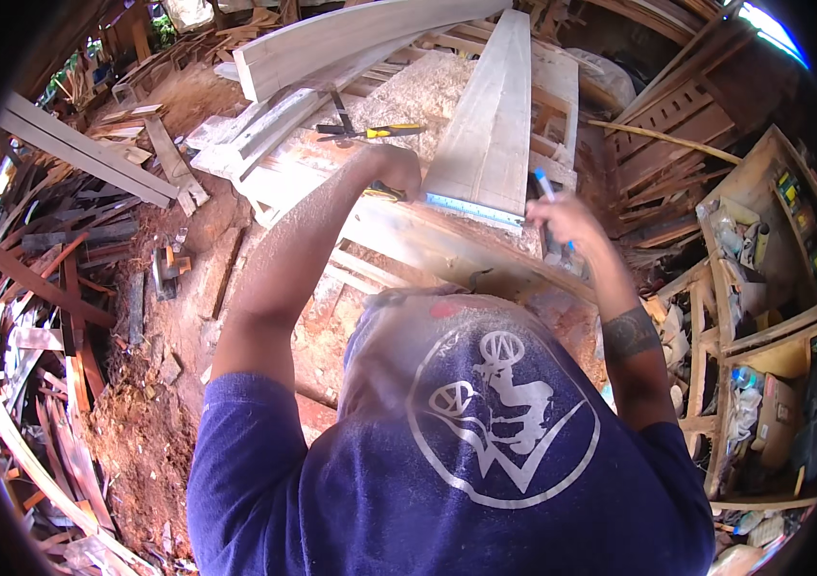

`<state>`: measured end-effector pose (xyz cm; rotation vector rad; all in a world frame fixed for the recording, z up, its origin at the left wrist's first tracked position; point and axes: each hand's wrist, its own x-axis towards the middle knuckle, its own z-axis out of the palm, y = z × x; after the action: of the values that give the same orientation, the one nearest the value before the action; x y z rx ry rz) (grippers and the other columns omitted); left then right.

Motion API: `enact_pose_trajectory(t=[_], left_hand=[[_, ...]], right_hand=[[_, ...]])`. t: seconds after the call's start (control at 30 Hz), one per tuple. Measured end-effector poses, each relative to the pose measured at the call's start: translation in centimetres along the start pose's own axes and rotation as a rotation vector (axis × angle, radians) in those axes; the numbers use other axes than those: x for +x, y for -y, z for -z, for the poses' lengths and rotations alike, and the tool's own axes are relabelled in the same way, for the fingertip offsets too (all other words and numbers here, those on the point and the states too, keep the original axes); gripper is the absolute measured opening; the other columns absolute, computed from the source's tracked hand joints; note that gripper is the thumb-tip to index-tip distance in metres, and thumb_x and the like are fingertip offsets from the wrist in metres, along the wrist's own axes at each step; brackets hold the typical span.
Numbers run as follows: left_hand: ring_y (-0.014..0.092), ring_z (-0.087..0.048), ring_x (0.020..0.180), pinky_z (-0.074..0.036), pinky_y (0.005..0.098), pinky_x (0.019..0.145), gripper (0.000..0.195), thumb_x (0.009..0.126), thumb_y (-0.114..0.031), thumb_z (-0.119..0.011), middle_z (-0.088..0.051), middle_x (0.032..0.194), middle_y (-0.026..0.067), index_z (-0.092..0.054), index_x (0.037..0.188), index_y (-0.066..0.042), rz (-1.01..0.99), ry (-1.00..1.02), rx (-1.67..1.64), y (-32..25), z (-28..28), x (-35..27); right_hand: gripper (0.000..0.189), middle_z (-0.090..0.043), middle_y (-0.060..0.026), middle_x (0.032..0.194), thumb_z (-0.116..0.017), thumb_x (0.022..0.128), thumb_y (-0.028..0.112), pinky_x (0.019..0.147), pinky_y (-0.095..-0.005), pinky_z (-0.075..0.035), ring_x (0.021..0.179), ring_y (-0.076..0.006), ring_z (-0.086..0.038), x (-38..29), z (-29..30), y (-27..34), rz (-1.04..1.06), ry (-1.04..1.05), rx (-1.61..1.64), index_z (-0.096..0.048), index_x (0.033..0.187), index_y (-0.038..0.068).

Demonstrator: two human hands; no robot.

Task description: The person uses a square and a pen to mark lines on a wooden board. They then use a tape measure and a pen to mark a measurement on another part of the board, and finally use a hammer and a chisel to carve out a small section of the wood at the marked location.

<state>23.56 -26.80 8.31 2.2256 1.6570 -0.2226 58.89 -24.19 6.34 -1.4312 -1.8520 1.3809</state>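
A wide pale plank (484, 137) lies lengthwise away from me on the workbench. Across its near end runs the light blue blade of a tape measure (476, 209). My left hand (399, 171) is closed at the left end of the blade, over the black and yellow tape case (385, 191), which it partly hides. In my right hand (568, 217), by the plank's near right corner, is a blue pen (545, 185) held upright at a tilt. The right fingertips are close to the blade's end; whether they touch it I cannot tell.
Beyond my left hand lie a yellow and black hand tool (394, 131) and a dark try square (341, 114) near wood shavings (423, 90). A thick curved board (351, 43) rests behind. Scrap wood (56, 302) fills the left; wooden shelving (721, 309) with clutter stands right.
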Motion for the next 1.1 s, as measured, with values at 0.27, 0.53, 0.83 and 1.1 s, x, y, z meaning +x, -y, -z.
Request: enact_pose_trajectory(t=[0.27, 0.53, 0.83, 1.1], left_hand=[[0.02, -0.068, 0.078, -0.05, 0.039, 0.074, 0.03, 0.079, -0.042, -0.078, -0.075, 0.08, 0.0042, -0.081, 0.086, -0.014, 0.011, -0.03, -0.038, -0.4, 0.2, -1.1], [0.02, -0.068, 0.078, -0.05, 0.0385, 0.075, 0.03, 0.08, -0.042, -0.079, -0.075, 0.08, 0.0048, -0.081, 0.085, -0.013, -0.008, -0.014, -0.032, -0.8, 0.3, -1.0], [0.022, -0.069, 0.079, -0.051, 0.0393, 0.076, 0.033, 0.081, -0.042, -0.077, -0.075, 0.081, 0.0073, -0.08, 0.087, -0.01, -0.027, -0.047, -0.067, -0.5, 0.0, -1.1], [0.022, -0.069, 0.079, -0.051, 0.039, 0.075, 0.035, 0.08, -0.041, -0.078, -0.074, 0.081, 0.0075, -0.08, 0.089, -0.008, 0.02, -0.059, -0.069, -0.9, 0.0, -1.5]], right_hand=[[0.065, -0.061, -0.0055, 0.075, -0.041, 0.107, 0.057, 0.051, -0.0259, -0.046, 0.058, -0.0122, -0.055, -1.2, -0.6, 3.6, 0.189, -0.086, 0.466, -0.067, 0.104, -0.003], [0.014, -0.069, -0.0082, 0.085, -0.069, 0.092, 0.007, 0.063, -0.0323, -0.06, 0.073, -0.0165, -0.071, -1.6, -6.3, 1.8, 0.521, -0.014, 0.378, -0.058, 0.1, 0.0], [0.016, -0.063, -0.0042, 0.068, -0.07, 0.086, 0.012, 0.049, -0.0299, -0.045, 0.055, -0.0109, -0.061, 0.2, -7.2, 0.1, 0.457, -0.148, 0.101, -0.057, 0.084, 0.001], [0.024, -0.055, -0.0034, 0.055, -0.07, 0.084, 0.017, 0.047, -0.0322, -0.04, 0.051, -0.0097, -0.053, -1.0, -8.3, 1.5, 0.471, -0.271, -0.063, -0.056, 0.072, 0.001]])
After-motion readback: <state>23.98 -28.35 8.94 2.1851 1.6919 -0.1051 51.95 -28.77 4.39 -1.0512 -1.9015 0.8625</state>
